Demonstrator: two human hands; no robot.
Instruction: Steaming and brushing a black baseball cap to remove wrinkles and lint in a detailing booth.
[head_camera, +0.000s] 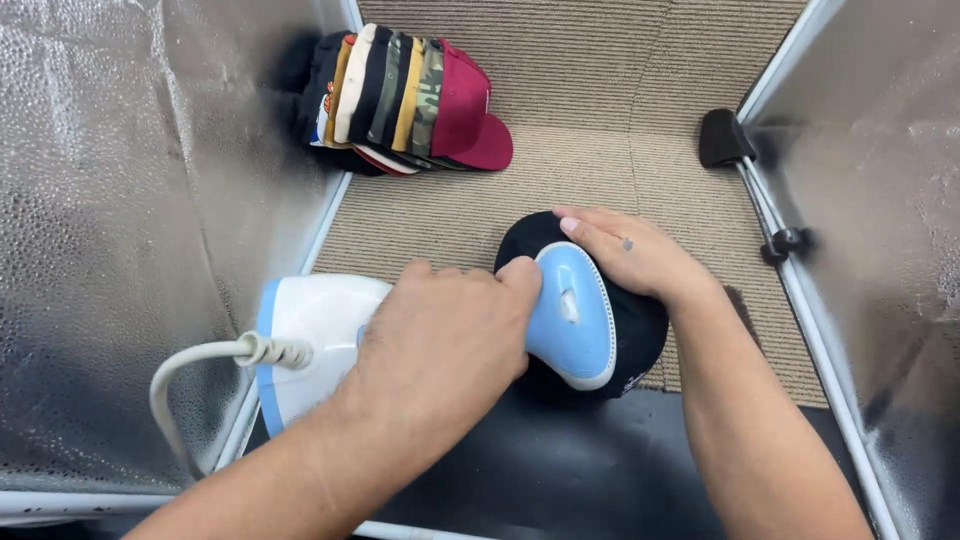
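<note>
Take the ribbed beige carpet mat (600, 110) as your landmark. On its far left corner you see a nested row of baseball caps (400, 100), the maroon one outermost. Crinkled silver foil panels (110, 240) wall the mat's left and right edges. A black clamp (724, 138) grips the white frame rail (765, 205) at its right edge.

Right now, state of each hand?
Left hand: closed around the handle of the white and blue steamer, holding it against the black cap.
Right hand: open, fingers resting flat on the black cap, steadying it.
</note>
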